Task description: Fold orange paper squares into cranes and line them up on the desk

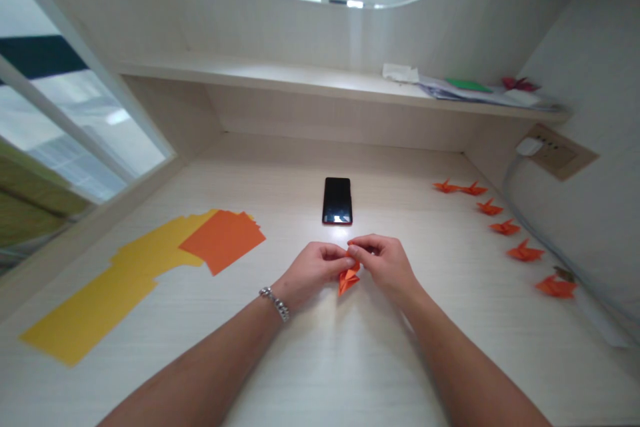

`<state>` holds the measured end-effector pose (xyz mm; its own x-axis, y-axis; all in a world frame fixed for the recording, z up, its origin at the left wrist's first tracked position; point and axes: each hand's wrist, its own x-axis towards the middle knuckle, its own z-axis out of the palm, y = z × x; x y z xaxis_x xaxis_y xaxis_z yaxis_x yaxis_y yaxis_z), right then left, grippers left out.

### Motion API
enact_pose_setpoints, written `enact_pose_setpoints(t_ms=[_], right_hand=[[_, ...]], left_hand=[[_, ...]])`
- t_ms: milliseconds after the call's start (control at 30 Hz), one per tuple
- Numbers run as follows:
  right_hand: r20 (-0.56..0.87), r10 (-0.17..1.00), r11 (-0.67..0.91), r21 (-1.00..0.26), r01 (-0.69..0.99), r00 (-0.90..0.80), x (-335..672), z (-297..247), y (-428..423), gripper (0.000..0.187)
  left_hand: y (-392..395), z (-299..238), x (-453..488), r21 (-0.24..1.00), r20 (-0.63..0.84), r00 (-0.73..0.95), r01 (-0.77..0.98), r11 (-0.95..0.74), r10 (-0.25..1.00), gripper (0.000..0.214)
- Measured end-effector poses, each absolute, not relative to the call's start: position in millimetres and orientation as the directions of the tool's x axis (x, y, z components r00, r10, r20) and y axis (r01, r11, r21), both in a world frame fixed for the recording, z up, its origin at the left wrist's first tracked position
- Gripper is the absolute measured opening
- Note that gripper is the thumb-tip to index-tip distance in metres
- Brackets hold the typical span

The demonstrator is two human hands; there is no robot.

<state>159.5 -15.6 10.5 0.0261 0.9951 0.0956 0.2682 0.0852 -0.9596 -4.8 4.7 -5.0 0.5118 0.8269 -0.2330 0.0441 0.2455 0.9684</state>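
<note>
Both my hands meet over the middle of the desk, pinching one small folded orange paper crane (349, 281). My left hand (320, 263) has its thumb and fingers closed on the crane's left side; a chain bracelet circles that wrist. From the other side, my right hand (384, 259) grips the upper end of the folded paper between thumb and index finger. Pointed flaps stick out below the fingertips, while the upper part of the paper is partly hidden by the fingers. Just beyond my hands lies a black phone (337, 201), flat with its screen up.
Orange paper sheets (223, 241) overlap yellow sheets (90, 313) on the left. Several finished orange cranes (525, 251) form a curved row at the right, beside a grey cable (537, 230) running from a wall socket (563, 152). Papers (467, 90) lie on the shelf (300, 83).
</note>
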Motion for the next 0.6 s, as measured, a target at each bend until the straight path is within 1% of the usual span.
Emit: enact_pose_setpoints(t_ms=[133,333,600], right_hand=[[0.081,0.996,0.071,-0.969,0.235,0.032,158.3,9.4,-16.3,0.016],[0.045,0.998,0.039,-0.984,0.171,0.033,157.7,10.0,-17.8,0.017],[0.017,0.999,0.012,-0.987,0.158,0.029,157.0,8.5,-16.7,0.021]], left_hand=[[4.8,-5.3,-5.0,0.972,-0.229,0.499,0.071,0.224,0.836,0.028],[4.2,-1.3,-5.3,0.968,-0.246,0.49,0.086,0.235,0.836,0.027],[2.5,6.6,-5.3,0.963,-0.265,0.511,0.102,0.248,0.818,0.02]])
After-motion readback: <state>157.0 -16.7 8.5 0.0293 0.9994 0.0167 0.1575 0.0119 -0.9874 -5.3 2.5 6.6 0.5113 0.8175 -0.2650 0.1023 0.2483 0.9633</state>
